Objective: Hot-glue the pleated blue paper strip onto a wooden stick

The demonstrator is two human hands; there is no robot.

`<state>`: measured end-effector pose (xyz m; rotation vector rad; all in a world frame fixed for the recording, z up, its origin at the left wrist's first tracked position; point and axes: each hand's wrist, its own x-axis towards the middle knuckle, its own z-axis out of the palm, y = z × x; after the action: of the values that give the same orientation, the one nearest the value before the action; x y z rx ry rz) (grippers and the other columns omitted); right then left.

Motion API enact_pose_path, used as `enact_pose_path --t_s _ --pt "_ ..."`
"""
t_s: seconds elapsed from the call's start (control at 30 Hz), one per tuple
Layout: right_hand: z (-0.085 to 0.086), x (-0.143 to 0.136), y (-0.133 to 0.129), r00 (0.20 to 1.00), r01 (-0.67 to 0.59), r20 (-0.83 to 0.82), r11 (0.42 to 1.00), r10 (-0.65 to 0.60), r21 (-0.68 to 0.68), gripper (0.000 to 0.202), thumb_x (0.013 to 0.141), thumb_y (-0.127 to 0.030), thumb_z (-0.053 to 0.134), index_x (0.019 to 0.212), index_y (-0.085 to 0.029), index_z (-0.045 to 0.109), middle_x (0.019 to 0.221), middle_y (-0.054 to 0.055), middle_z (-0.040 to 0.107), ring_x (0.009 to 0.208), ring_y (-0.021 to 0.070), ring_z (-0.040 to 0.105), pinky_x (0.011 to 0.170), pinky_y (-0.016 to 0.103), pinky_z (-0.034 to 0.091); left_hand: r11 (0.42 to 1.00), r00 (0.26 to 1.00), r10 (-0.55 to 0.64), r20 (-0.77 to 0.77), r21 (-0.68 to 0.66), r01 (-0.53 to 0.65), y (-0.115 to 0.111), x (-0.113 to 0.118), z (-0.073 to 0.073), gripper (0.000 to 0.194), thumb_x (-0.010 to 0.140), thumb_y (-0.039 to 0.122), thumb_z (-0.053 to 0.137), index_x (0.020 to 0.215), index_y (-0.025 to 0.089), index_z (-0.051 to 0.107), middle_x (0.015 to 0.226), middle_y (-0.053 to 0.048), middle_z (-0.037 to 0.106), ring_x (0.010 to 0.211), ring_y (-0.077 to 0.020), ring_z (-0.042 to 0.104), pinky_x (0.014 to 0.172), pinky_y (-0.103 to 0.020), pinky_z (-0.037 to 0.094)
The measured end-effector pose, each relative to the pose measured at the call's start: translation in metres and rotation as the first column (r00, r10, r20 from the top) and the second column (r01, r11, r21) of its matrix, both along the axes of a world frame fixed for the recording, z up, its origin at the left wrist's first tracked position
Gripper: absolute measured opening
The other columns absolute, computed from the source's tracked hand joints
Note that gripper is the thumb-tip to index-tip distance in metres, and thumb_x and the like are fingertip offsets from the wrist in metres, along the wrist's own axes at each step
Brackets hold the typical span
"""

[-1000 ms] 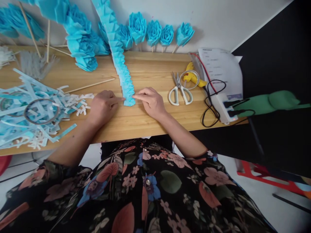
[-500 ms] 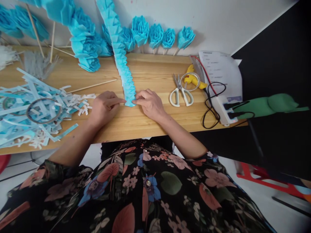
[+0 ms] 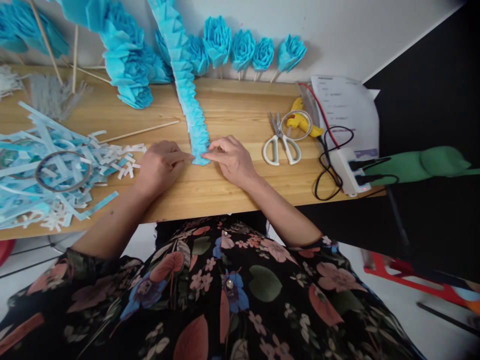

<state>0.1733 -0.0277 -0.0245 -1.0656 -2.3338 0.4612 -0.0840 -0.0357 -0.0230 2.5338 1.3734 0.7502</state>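
A long pleated blue strip [image 3: 186, 95] runs from the top of the view down to the middle of the wooden table. At its near end, my left hand [image 3: 161, 167] touches the left edge with an extended index finger, the other fingers curled. My right hand [image 3: 233, 162] pinches the right side of that same end between thumb and fingers. Both hands rest low on the tabletop with the strip's end between them.
Paper scraps and a tape roll [image 3: 63, 171] lie left, near a thin stick [image 3: 140, 131]. Blue paper flowers [image 3: 243, 49] line the wall. White-handled scissors [image 3: 281, 142], a yellow glue gun [image 3: 300, 120], papers [image 3: 347, 112] and a power strip [image 3: 344, 167] are at right.
The view has shifted slightly. Both hands stay at the strip's near end, with almost no change in their hold.
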Motion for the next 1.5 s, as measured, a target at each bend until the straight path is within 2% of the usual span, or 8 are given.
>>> enact_pose_path --t_s 0.17,0.47,0.73,0.83,1.0,1.13,1.3,1.5 --pt "-0.0013 -0.0014 0.0005 0.996 0.000 0.088 1.000 0.002 -0.021 0.044 0.103 -0.012 0.042 0.116 -0.029 0.081 0.123 0.006 0.070 0.113 0.0260 0.055 0.096 0.043 0.045 1.000 1.000 0.020 -0.013 0.018 -0.020 0.0009 0.0009 -0.0013 0.037 0.100 0.026 0.047 0.099 0.026 0.085 0.084 -0.007 0.073 0.079 -0.0237 0.064 0.073 -0.037 0.044" --pt "0.0013 0.0032 -0.0017 0.996 0.073 0.039 0.997 -0.074 0.028 0.049 0.108 -0.018 0.037 0.131 -0.032 0.078 0.135 0.005 0.072 0.127 0.0275 0.056 0.109 0.048 0.047 1.000 0.999 0.022 -0.032 0.018 -0.021 -0.0003 0.0021 -0.0003 0.039 0.101 0.025 0.047 0.097 0.024 0.086 0.085 -0.008 0.074 0.080 -0.0228 0.061 0.074 -0.037 0.043" --pt "-0.0044 -0.0014 0.0026 0.988 0.028 0.152 0.999 -0.026 -0.015 0.044 0.109 -0.025 0.042 0.132 -0.035 0.078 0.165 0.000 0.057 0.158 0.0326 0.037 0.126 0.062 0.034 0.998 0.998 0.033 0.053 -0.050 -0.031 -0.0005 0.0007 0.0026 0.036 0.098 0.023 0.049 0.099 0.027 0.085 0.085 -0.006 0.073 0.080 -0.0219 0.064 0.076 -0.036 0.047" --pt "-0.0058 -0.0012 0.0043 0.989 0.021 0.148 0.999 -0.015 -0.039 0.041 0.110 -0.029 0.044 0.131 -0.035 0.079 0.167 -0.001 0.055 0.160 0.0327 0.035 0.127 0.063 0.032 0.997 0.994 0.036 0.108 -0.067 -0.029 -0.0011 -0.0010 0.0046 0.038 0.098 0.020 0.048 0.102 0.028 0.084 0.086 -0.006 0.071 0.080 -0.0212 0.064 0.074 -0.035 0.048" --pt "-0.0071 -0.0014 0.0056 0.990 0.027 0.140 0.997 -0.017 -0.074 0.041 0.108 -0.025 0.045 0.128 -0.034 0.080 0.168 -0.001 0.053 0.162 0.0330 0.034 0.129 0.064 0.030 0.999 0.999 0.041 -0.015 0.022 -0.041 -0.0004 0.0011 0.0017 0.036 0.100 0.021 0.049 0.097 0.027 0.084 0.083 -0.007 0.066 0.082 -0.0244 0.060 0.074 -0.038 0.044" --pt "-0.0085 -0.0009 0.0060 0.992 0.049 0.120 0.995 -0.039 -0.081 0.044 0.106 -0.021 0.045 0.132 -0.033 0.079 0.167 -0.001 0.054 0.161 0.0327 0.036 0.130 0.063 0.029 0.997 0.993 0.075 -0.088 0.023 -0.074 -0.0006 0.0046 -0.0019 0.035 0.103 0.027 0.049 0.096 0.024 0.083 0.082 -0.008 0.063 0.082 -0.0254 0.057 0.073 -0.039 0.040" --pt "-0.0047 0.0033 0.0032 0.994 0.084 0.078 0.996 -0.082 -0.024 0.047 0.106 -0.019 0.041 0.128 -0.032 0.080 0.163 0.001 0.059 0.155 0.0312 0.044 0.127 0.061 0.034 0.996 0.991 0.088 -0.099 0.033 -0.085 -0.0033 0.0065 -0.0005 0.037 0.105 0.031 0.048 0.096 0.024 0.083 0.082 -0.009 0.063 0.081 -0.0263 0.056 0.071 -0.040 0.039" --pt "-0.0001 0.0004 0.0021 0.990 0.050 0.131 0.998 -0.046 -0.029 0.042 0.109 -0.024 0.044 0.131 -0.033 0.078 0.166 0.002 0.056 0.159 0.0326 0.040 0.128 0.063 0.031 0.996 0.992 0.089 -0.091 0.027 -0.087 -0.0039 0.0077 0.0015 0.033 0.104 0.031 0.051 0.098 0.026 0.083 0.080 -0.008 0.063 0.080 -0.0256 0.056 0.070 -0.039 0.038"
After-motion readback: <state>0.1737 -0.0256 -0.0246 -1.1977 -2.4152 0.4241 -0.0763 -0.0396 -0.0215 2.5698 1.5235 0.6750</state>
